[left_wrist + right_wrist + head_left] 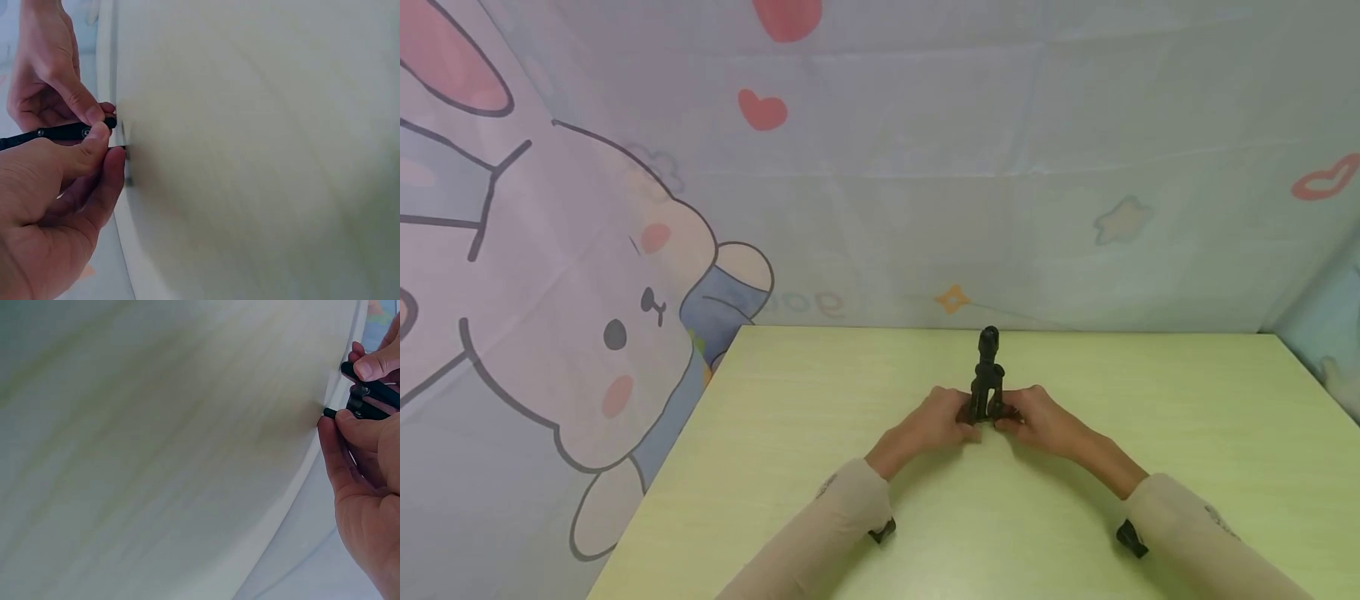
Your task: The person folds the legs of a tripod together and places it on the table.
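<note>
A small black tripod (988, 367) stands upright near the back of the table, its rounded head on top and its legs low down. My left hand (938, 418) pinches a leg on the left side between thumb and fingers. From the right, my right hand (1041, 421) pinches another leg the same way. In the left wrist view, the left hand (56, 206) and right hand (53, 69) hold the black legs close together. The right wrist view shows the right thumb and finger at a dark leg tip (330, 412); part of the tripod is hidden behind the fingers.
The pale yellow-green table (820, 367) ends at a hanging cloth (910, 217) with printed hearts and stars. A large printed rabbit (617, 275) covers the cloth at the left. Dark wrist devices (1131, 539) show below the beige sleeves (820, 533).
</note>
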{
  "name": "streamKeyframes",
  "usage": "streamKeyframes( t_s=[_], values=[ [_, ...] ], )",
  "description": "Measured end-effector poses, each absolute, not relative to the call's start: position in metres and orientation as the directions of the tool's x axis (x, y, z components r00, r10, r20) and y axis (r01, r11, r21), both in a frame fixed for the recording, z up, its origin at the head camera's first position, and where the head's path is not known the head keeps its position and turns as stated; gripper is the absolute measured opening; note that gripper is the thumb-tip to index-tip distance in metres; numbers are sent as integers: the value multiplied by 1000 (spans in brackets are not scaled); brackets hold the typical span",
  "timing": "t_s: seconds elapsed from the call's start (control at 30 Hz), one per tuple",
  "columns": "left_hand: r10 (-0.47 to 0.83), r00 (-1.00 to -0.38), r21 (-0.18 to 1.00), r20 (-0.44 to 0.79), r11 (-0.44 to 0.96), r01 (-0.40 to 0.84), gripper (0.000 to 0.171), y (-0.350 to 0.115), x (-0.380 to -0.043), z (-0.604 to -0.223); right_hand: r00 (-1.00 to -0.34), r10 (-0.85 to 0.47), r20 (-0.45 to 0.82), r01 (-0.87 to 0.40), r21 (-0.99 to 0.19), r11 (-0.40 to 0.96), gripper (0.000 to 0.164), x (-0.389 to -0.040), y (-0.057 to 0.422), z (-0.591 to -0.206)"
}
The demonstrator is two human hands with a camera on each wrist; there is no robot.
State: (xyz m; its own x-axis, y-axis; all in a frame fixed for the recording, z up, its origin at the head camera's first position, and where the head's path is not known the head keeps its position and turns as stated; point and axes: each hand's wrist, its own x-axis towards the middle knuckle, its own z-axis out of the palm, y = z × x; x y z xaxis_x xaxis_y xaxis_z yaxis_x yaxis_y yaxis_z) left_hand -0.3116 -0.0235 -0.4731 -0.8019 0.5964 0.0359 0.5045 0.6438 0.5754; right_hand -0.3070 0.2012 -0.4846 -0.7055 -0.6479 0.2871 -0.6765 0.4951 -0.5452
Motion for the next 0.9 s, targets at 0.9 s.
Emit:
streamKeyframes(
  t_s=[0.9],
  values=[
    [548, -837, 531, -1, 709, 463, 36, -14, -308, -480, -678, -678, 284, -700, -530, 479, 14, -305, 200, -483]
  ],
)
